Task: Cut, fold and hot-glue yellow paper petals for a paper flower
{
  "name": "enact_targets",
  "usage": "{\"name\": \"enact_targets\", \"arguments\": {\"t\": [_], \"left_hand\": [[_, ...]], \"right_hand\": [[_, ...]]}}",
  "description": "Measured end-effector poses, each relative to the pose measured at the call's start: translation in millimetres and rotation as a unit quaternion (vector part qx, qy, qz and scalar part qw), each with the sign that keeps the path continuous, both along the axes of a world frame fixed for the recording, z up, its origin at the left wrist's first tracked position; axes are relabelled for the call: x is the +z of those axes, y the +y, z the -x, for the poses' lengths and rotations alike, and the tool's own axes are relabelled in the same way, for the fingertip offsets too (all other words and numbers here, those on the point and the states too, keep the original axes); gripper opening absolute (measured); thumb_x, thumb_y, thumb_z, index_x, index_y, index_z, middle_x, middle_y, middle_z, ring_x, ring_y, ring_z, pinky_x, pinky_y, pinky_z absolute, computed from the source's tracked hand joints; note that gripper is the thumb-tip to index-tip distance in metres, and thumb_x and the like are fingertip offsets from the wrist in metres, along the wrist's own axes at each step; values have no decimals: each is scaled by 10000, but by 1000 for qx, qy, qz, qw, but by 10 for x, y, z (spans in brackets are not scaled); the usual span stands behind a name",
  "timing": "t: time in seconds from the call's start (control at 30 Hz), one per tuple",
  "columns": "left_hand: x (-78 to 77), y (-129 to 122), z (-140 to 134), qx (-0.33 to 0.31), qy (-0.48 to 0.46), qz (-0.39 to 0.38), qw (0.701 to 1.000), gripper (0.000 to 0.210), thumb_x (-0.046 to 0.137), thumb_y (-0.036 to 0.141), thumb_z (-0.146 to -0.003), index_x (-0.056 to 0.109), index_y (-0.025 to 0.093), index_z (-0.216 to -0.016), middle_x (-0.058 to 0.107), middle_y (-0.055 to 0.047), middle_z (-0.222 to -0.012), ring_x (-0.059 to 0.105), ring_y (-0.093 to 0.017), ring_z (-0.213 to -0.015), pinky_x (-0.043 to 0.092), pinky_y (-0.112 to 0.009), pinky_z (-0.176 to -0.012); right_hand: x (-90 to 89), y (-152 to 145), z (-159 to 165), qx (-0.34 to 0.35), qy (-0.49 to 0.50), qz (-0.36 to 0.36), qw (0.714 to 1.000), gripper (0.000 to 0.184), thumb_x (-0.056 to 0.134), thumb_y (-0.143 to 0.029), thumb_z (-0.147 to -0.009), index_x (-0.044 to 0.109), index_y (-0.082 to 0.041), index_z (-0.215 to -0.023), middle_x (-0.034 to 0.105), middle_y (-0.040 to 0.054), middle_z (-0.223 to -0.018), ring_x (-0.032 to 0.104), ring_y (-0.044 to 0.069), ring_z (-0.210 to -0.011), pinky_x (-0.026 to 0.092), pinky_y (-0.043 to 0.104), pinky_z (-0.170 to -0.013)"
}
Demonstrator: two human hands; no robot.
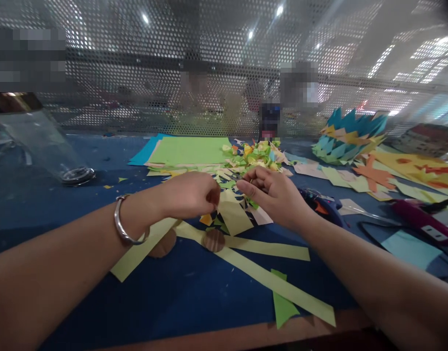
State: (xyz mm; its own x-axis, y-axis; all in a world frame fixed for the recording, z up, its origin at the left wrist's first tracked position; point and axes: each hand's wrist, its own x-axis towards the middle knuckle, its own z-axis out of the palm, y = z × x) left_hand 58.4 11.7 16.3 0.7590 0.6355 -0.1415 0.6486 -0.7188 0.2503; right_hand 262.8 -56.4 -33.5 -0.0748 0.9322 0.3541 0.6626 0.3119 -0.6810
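Observation:
My left hand (pixel 193 195), with a silver bangle on the wrist, is curled closed above the paper scraps, its fingertips turned away from view. Just to its right, my right hand (pixel 266 195) has its thumb and fingers bent together. Whatever either hand may be pinching is hidden or too small to make out. Between and below them lies a pale yellow paper piece (pixel 234 213). Long yellow paper strips (pixel 271 280) cross on the blue table, with a brown round disc (pixel 213 240) on them and another brown disc (pixel 164 245) under my left wrist.
Behind the hands are a green paper stack (pixel 193 150) and a heap of cut scraps (pixel 260 155). A glass bottle (pixel 44 141) stands left. To the right are a folded-paper crown (pixel 350 136), a blue tape roll (pixel 330 209) and a purple device (pixel 425 222) with a cord.

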Motion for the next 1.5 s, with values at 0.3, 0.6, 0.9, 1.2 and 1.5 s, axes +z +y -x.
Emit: {"name": "enact_targets", "arguments": {"t": [0.3,0.6,0.9,1.2,1.5], "left_hand": [[-74,88,209,174,-378,118,902,173,699,361,-811,720,190,-823,734,-71,-844,619,-174,-731,448,-298,-662],[-278,-126,131,196,-459,221,838,161,759,348,-786,713,195,-765,671,-25,-815,583,-156,-798,425,-303,-773],[-256,-342,56,265,-580,344,689,165,784,358,-761,721,207,-763,651,-43,-922,544,-189,-884,388,-305,-749],[-264,-575,-51,262,-612,383,640,105,749,286,-779,695,199,-755,647,-22,-888,564,-160,-862,437,-278,-776],[-235,-767,-86,270,-616,453,585,72,719,230,-791,690,179,-750,663,-12,-855,589,-130,-798,481,-242,-743]], "right_hand": [[21,-24,57,-48,-162,62,984,302,570,-512,-913,563,-211,-905,581,-11,-648,476,127,-536,281,272,-498],[24,-68,98,-72,-287,79,952,269,557,-480,-903,602,-216,-932,671,27,-734,558,163,-600,269,280,-496],[65,-246,200,-99,-427,-51,898,287,556,-464,-941,681,-209,-907,696,38,-820,646,214,-706,192,296,-495],[75,-330,304,28,-375,-407,832,249,527,-177,-973,660,-139,-1180,725,60,-974,633,178,-829,473,305,-665],[116,-354,436,31,-335,-466,818,201,527,-144,-958,698,-194,-863,745,34,-858,571,143,-665,471,309,-610]]}}
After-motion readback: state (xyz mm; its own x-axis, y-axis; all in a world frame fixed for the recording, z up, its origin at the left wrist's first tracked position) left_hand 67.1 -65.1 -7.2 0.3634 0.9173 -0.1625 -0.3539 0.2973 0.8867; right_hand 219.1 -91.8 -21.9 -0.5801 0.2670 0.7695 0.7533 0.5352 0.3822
